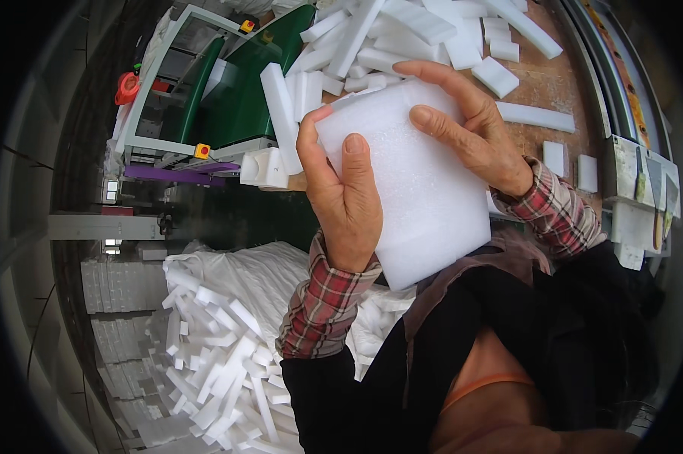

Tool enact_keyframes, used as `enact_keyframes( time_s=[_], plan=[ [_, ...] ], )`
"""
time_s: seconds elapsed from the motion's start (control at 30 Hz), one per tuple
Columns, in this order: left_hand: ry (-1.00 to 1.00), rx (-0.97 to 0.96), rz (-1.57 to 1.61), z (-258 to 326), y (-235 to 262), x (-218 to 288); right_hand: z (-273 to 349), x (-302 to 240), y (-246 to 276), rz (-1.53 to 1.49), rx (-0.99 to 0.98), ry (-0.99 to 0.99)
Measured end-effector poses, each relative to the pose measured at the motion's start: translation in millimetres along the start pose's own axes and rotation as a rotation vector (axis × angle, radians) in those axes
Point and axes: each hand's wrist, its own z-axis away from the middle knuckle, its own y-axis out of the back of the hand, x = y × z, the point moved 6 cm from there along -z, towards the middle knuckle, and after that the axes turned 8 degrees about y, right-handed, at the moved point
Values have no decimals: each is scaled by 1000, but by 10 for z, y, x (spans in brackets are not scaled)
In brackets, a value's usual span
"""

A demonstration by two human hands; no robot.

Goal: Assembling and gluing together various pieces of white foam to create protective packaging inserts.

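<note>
A thick white foam block (425,181) is held up in front of me, its broad face toward me and its lower end near my lap. My left hand (349,189) grips its left edge, thumb on the face and fingers round the side. At the upper right, my right hand (478,136) holds it with the thumb on the face and the forefinger stretched along the top edge. The block's far side and the fingertips behind it are hidden. Beyond it, many white foam strips (413,23) lie heaped on a brown worktable (583,106).
A machine with a green conveyor belt (243,87) stands at the left. Below it, a white sack (243,265) lies by a pile of foam offcuts (220,371). Stacked foam sheets (122,287) stand further left. A metal rail (621,68) edges the table's right side, with blade-like tools (655,197) at its near end.
</note>
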Motion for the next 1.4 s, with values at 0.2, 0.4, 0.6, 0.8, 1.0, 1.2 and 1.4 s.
enact_keyframes(
  time_s=[0.2,0.4,0.6,0.8,1.0,1.2,1.4],
  plan=[
    [-42,133,13,-35,40,-53,621,38,197,-249,86,-259],
    [-40,155,23,270,66,-129,987,76,193,-204,-90,-460],
    [351,-89,24,378,119,-243,926,100,187,-160,-91,-404],
    [454,-58,184,365,-2,-289,883,102,127,-20,-138,-395],
    [459,-80,172,304,-35,-363,867,122,91,-97,-74,-403],
    [411,-86,200,264,-81,-370,770,82,68,-220,46,-324],
    [400,-56,201,198,-161,-389,766,151,93,-261,66,-426]
  ],
)
